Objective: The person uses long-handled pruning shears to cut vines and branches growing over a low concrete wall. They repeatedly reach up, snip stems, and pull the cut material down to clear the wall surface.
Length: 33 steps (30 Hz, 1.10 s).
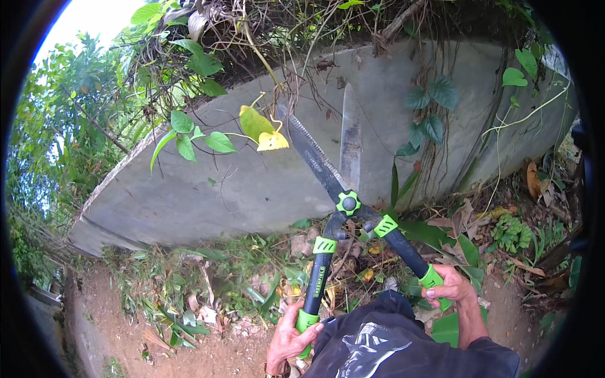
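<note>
A pair of Greenfield hedge shears (348, 203) with black and green handles spans the middle of the view, its two blades spread apart. My left hand (292, 333) is wrapped round the green grip of the left handle. Round the other grip closes my right hand (453, 286). The serrated left blade points up at thin hanging vine stems (295, 87), its tip close among them. Just left of that blade hang a yellow-green leaf (255, 124) and a yellow leaf (273, 141). The plain right blade stands in front of the concrete wall (246, 189).
Tangled vines (283, 28) hang over the wall's top. Dark-leaved creepers (431, 113) trail down its face at the right. Cut leaves and dry litter (198, 302) lie along the wall's foot. Bare soil (127, 312) shows at the lower left.
</note>
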Each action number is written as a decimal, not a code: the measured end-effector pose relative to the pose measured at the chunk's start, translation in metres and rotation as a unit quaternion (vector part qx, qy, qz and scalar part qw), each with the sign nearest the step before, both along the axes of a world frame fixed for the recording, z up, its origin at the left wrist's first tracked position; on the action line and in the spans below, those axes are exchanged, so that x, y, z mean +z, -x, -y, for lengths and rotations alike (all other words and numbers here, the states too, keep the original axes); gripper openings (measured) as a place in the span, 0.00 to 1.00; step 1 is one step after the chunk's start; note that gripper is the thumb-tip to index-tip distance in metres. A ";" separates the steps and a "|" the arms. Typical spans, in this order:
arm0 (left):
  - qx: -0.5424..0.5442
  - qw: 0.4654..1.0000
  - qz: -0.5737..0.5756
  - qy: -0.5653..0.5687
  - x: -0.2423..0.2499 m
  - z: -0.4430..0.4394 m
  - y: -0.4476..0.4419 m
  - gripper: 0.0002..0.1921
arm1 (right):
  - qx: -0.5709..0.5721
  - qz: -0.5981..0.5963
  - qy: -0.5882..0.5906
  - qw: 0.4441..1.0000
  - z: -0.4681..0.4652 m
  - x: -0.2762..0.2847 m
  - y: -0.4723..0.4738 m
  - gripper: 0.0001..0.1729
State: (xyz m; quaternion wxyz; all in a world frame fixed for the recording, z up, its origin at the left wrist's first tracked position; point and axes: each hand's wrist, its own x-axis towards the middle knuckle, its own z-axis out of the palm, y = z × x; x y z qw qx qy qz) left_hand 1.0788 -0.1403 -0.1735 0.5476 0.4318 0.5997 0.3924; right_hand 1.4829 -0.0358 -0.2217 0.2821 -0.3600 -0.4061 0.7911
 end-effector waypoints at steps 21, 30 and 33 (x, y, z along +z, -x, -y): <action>0.029 0.999 0.018 -0.035 0.020 0.028 -0.004 0.30 | 0.027 -0.122 0.001 0.992 0.005 -0.005 0.013 0.19; 0.037 0.992 0.075 -0.093 0.122 -0.040 0.018 0.28 | 0.006 -0.141 -0.008 0.990 -0.029 0.054 0.068 0.24; -0.017 0.994 0.094 -0.061 0.134 -0.043 0.038 0.29 | 0.000 -0.145 0.007 0.989 -0.021 0.047 0.062 0.23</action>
